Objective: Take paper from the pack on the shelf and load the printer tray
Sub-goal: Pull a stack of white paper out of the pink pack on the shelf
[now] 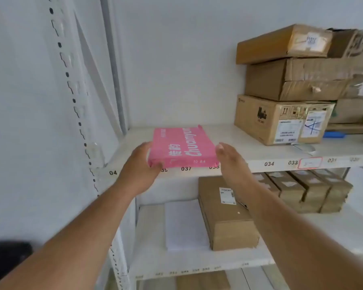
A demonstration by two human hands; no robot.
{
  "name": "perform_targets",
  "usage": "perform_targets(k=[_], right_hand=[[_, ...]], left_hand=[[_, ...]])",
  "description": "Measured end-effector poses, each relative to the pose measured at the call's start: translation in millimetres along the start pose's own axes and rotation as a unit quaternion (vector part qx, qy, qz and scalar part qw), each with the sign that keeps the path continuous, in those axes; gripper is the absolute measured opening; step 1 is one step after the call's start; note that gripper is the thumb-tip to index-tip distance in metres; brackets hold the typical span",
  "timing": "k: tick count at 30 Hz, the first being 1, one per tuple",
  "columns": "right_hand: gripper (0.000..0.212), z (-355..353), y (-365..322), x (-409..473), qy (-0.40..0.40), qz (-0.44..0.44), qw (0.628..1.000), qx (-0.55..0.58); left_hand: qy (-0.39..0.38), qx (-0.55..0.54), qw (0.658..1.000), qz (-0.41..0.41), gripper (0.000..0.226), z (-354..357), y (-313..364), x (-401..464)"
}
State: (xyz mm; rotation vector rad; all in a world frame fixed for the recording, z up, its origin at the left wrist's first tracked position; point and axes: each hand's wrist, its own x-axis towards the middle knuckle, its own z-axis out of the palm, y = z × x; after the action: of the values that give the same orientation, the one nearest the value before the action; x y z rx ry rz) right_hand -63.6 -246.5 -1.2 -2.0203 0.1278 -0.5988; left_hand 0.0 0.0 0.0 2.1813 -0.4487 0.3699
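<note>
A pink paper pack (182, 146) with white lettering lies flat on the white shelf (249, 158), its near end at the shelf's front edge. My left hand (142, 169) grips the pack's near left corner, thumb on the front face. My right hand (232, 162) is held flat beside the pack's near right corner, fingers straight; whether it touches the pack I cannot tell. No printer is in view.
Three stacked cardboard boxes (285, 84) stand at the right on the same shelf. On the shelf below lie a long cardboard box (224, 214), a white sheet stack (186, 225) and several small boxes (314, 189). A perforated shelf post (76, 97) rises at left.
</note>
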Motion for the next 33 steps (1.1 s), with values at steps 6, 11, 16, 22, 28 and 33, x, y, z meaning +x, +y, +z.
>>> perform_targets(k=[6,11,16,22,28,33], right_hand=[[0.025,8,28,5,-0.051,-0.016,0.996,-0.07],[0.029,2,45,7,-0.043,-0.073,0.987,-0.136],[0.031,-4,60,30,-0.018,-0.206,0.93,-0.304],[0.04,-9,73,44,0.035,-0.339,0.854,-0.394],[0.019,-11,80,51,0.05,-0.403,0.818,-0.408],[0.018,-10,82,50,0.048,-0.448,0.788,-0.418]], left_hand=[[-0.019,0.09,0.995,0.026,0.053,23,-27,-4],[0.036,0.11,0.992,0.051,0.043,25,-33,-1],[0.079,0.218,0.967,0.107,0.036,23,-37,9],[0.082,0.316,0.922,0.209,0.022,21,-39,16],[0.068,0.387,0.869,0.299,0.014,12,-53,25],[0.071,0.328,0.898,0.284,0.009,12,-52,26]])
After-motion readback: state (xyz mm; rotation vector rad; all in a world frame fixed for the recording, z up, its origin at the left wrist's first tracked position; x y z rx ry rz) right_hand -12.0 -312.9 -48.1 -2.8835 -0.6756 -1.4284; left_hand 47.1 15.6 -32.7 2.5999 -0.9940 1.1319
